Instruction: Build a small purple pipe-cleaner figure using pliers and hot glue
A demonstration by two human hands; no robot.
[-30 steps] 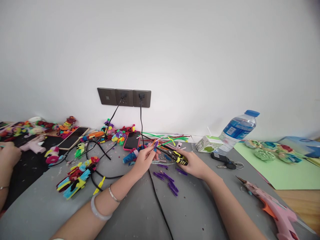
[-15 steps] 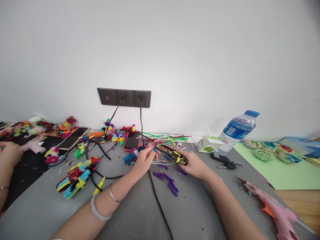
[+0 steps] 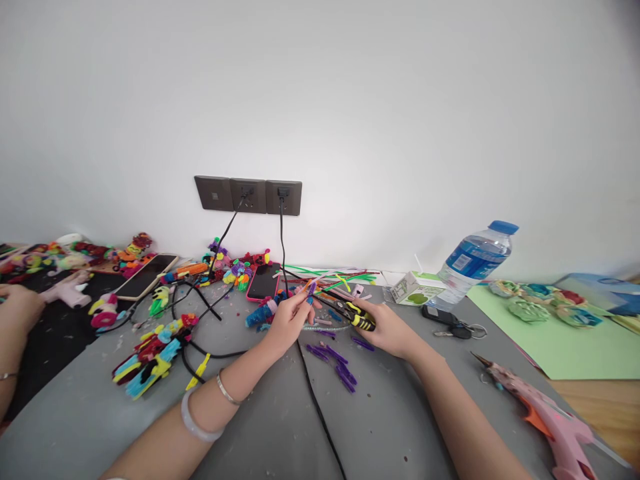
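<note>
My left hand [image 3: 290, 319] is closed, pinching a short purple pipe cleaner [image 3: 312, 289] between thumb and fingers. In my right hand [image 3: 386, 328] is a pair of pliers [image 3: 363, 321] with black and yellow handles. The jaws point left, toward my left fingers, and whether they touch the pipe cleaner I cannot tell. Cut purple pipe cleaner pieces [image 3: 345, 375] lie on the grey table [image 3: 390, 427] just below my hands. Behind my hands, long green and other coloured pipe cleaners [image 3: 367, 276] are spread out.
Pipe cleaner figures [image 3: 153, 357] and black cables lie left. A pink-cased phone [image 3: 263, 283] is behind my left hand. Right are a drink carton [image 3: 417, 288], water bottle [image 3: 475, 263], keys [image 3: 461, 331] and pink glue gun [image 3: 550, 417]. Another person's hand [image 3: 17, 310] is far left.
</note>
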